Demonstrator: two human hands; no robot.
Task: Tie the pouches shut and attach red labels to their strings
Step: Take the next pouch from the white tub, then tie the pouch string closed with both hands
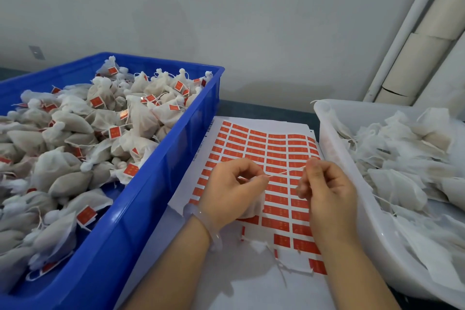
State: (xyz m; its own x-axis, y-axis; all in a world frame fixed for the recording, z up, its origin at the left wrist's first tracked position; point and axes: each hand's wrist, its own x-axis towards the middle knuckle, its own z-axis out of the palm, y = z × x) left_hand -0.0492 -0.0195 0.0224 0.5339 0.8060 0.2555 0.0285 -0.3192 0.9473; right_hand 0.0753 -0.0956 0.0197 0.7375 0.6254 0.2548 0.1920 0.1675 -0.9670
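**Head view.** L hand and R hand, both w/ fingers curled, each pinch one end of a string drawn taut btwn them above the label sheet. The tension prob. serves to close or knot the pouch, which hangs under the L palm, mostly covered. Working over the sheet puts the red labels within reach for the next step. Blue crate on the L holds tied pouches w/ labels on, i.e. finished stock. White tub on the R holds untied pouches, i.e. supply. Work thus seems to run R to L.

Hard to read:
- Fingertips are blurred, so exact pinch points and any knot can't be made out.
- Whether the pouch neck is already cinched is hidden by the L hand.
- Label print is illegible.
- Both containers are cut off by the frame edges.
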